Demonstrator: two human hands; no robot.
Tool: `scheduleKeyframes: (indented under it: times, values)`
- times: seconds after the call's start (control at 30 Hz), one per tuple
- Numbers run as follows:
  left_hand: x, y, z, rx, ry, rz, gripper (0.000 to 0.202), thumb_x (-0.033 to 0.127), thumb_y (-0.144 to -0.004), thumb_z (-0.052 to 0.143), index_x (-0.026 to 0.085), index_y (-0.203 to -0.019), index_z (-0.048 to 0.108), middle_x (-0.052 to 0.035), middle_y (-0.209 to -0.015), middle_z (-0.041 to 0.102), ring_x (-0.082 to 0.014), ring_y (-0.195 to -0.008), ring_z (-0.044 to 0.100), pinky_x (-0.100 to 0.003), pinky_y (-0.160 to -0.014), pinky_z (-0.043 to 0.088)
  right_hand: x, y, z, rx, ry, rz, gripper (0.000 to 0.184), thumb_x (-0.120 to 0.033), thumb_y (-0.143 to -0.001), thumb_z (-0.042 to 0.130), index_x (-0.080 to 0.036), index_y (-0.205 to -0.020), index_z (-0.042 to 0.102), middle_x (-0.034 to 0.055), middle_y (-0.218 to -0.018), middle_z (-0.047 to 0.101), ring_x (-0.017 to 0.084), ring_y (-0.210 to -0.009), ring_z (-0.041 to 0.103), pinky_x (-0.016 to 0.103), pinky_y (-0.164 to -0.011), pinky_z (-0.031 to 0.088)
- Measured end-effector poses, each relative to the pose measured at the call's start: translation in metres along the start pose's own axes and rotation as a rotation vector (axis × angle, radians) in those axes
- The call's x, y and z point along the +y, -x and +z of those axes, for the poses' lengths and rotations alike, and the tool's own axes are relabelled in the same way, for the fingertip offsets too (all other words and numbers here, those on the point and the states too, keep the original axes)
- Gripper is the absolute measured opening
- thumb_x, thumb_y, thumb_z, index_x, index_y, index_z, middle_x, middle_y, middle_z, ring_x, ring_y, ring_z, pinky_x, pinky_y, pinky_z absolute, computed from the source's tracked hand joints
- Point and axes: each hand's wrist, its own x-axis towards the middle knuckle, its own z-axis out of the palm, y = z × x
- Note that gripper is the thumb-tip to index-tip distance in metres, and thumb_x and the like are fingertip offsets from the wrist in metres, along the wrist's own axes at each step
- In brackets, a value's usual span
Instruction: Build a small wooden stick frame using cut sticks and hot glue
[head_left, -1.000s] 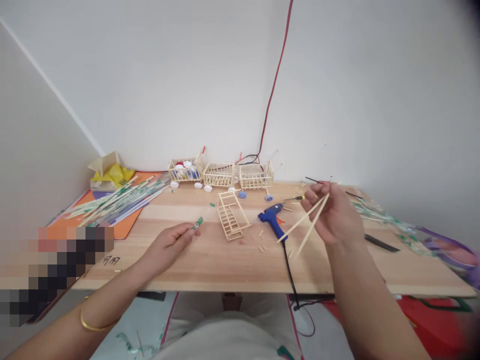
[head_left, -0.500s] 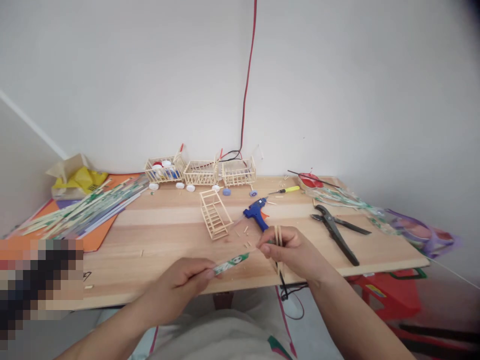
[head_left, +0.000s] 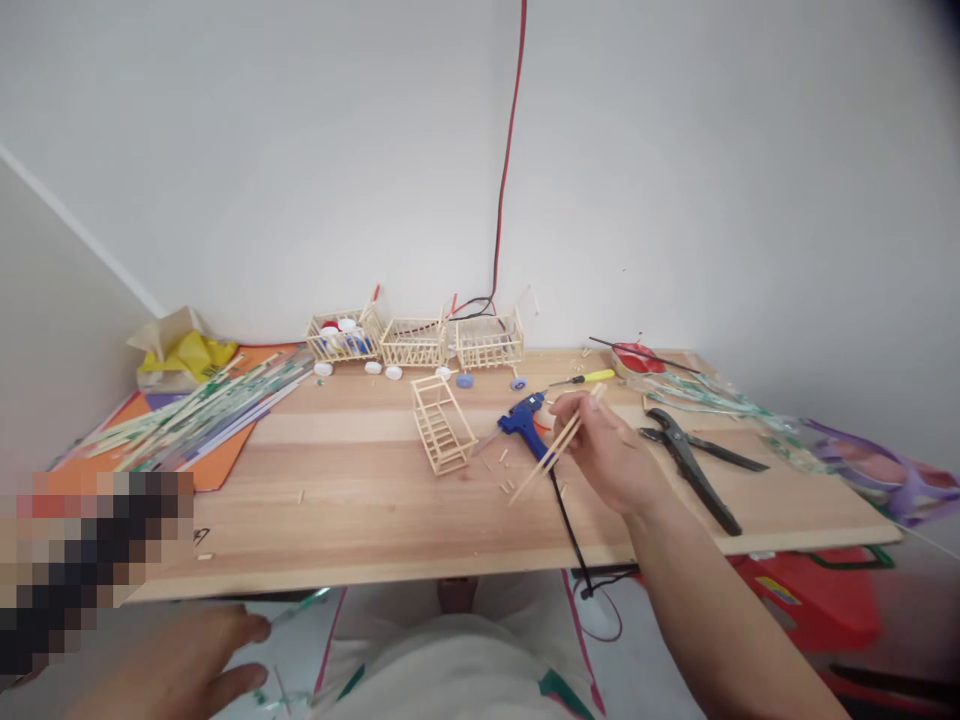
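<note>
In the head view, the right arm reaches up from the lower right of the frame, and its hand is over the table, right of centre. The thumb and fingers pinch pale thin sticks, which slant down to the left, across the handle of the blue glue gun. The left hand is blurred at the lower left, below the table's front edge, its thumb and fingers spread and let go. A green-and-clear wrapper is just beyond the fingertips; whether they touch it cannot be told.

Half a second ago both hands were close together at the lower centre, the left gripping the wrapper and the sticks upright in the right. Now the hands are well apart, and the right one sits higher. The slatted stick frame lies tilted near the centre, as before.
</note>
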Motion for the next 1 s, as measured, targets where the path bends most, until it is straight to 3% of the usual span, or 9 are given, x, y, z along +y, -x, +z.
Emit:
scheduleKeyframes:
  times: [0.07, 0.1, 0.2, 0.3, 0.37, 0.43, 0.57, 0.8, 1.0]
  values:
    - [0.036, -0.011, -0.017, -0.097, 0.038, -0.051, 0.028, 0.049, -0.07, 0.06, 0.037, -0.093, 0.072, -0.0041, -0.097, 0.071, -0.0292, -0.085, 0.066, -0.038, -0.076, 0.052, 0.002, 0.004, 0.007, -0.07, 0.073, 0.022, 0.039, -0.054, -0.088, 0.042, -0.019, -0.086, 0.058, -0.0046, -0.058, 0.038, 0.008, -0.05, 0.036, 0.022, -0.047, 0.032]
    - [0.059, -0.018, -0.025, -0.15, 0.084, -0.005, 0.029, 0.048, -0.075, 0.057, 0.036, -0.098, 0.07, -0.0032, -0.101, 0.07, -0.0267, -0.088, 0.065, -0.036, -0.08, 0.051, 0.004, 0.007, 0.011, -0.104, 0.096, 0.04, 0.038, -0.053, -0.089, 0.042, -0.018, -0.086, 0.058, -0.0048, -0.056, 0.039, 0.008, -0.049, 0.036, 0.021, -0.047, 0.031]
    - [0.128, -0.046, -0.04, -0.111, 0.259, 0.163, 0.027, 0.043, -0.083, 0.049, 0.026, -0.09, 0.07, -0.004, -0.091, 0.069, -0.0206, -0.084, 0.063, -0.028, -0.076, 0.049, 0.009, 0.014, 0.027, -0.171, 0.038, 0.11, 0.036, -0.051, -0.087, 0.048, -0.016, -0.083, 0.059, -0.0029, -0.06, 0.048, 0.008, -0.053, 0.046, 0.022, -0.051, 0.036]
    - [0.175, -0.073, -0.032, -0.022, 0.458, 0.224, 0.025, 0.041, -0.083, 0.052, 0.023, -0.093, 0.067, -0.0047, -0.095, 0.067, -0.0193, -0.088, 0.06, -0.028, -0.08, 0.047, 0.015, 0.021, 0.047, -0.288, -0.095, 0.174, 0.035, -0.049, -0.084, 0.054, -0.016, -0.083, 0.061, -0.0011, -0.065, 0.055, 0.009, -0.055, 0.053, 0.024, -0.056, 0.042]
    - [0.193, -0.086, -0.019, -0.104, 0.66, 0.274, 0.027, 0.038, -0.083, 0.052, 0.023, -0.102, 0.064, -0.0043, -0.101, 0.065, -0.0183, -0.094, 0.058, -0.028, -0.083, 0.046, 0.019, 0.024, 0.058, -0.373, -0.13, 0.179, 0.034, -0.048, -0.084, 0.055, -0.015, -0.084, 0.063, 0.0002, -0.066, 0.057, 0.01, -0.059, 0.057, 0.026, -0.059, 0.045]
    - [0.202, -0.096, -0.006, -0.198, 0.836, 0.272, 0.029, 0.038, -0.085, 0.049, 0.02, -0.103, 0.063, -0.0043, -0.095, 0.063, -0.0148, -0.08, 0.058, -0.026, -0.071, 0.048, 0.022, 0.025, 0.065, -0.396, -0.135, 0.158, 0.032, -0.046, -0.084, 0.055, -0.015, -0.083, 0.064, 0.0006, -0.066, 0.059, 0.01, -0.06, 0.058, 0.026, -0.06, 0.047]
    - [0.208, -0.106, 0.01, -0.116, 0.943, 0.195, 0.023, 0.035, -0.085, 0.05, 0.016, -0.085, 0.062, 0.0014, -0.068, 0.054, -0.0066, -0.051, 0.044, -0.02, -0.052, 0.038, 0.025, 0.024, 0.068, -0.292, -0.158, 0.145, 0.025, -0.042, -0.08, 0.062, -0.017, -0.084, 0.061, -0.0019, -0.065, 0.059, 0.009, -0.056, 0.058, 0.024, -0.055, 0.048]
    - [0.202, -0.107, 0.01, -0.053, 0.924, 0.109, 0.021, 0.035, -0.083, 0.051, 0.016, -0.08, 0.058, 0.0038, -0.064, 0.05, -0.0054, -0.047, 0.04, -0.019, -0.047, 0.032, 0.021, 0.017, 0.059, -0.08, -0.173, 0.102, 0.022, -0.039, -0.078, 0.064, -0.019, -0.085, 0.058, -0.0003, -0.069, 0.065, 0.013, -0.063, 0.064, 0.026, -0.058, 0.051]
    - [0.207, -0.106, 0.015, 0.007, 0.925, 0.162, 0.018, 0.034, -0.083, 0.052, 0.017, -0.079, 0.058, 0.0028, -0.066, 0.054, -0.0078, -0.053, 0.048, -0.02, -0.053, 0.039, 0.03, 0.029, 0.07, -0.221, -0.173, 0.109, 0.023, -0.04, -0.082, 0.059, -0.019, -0.09, 0.064, -0.0007, -0.067, 0.06, 0.01, -0.061, 0.056, 0.027, -0.062, 0.048]
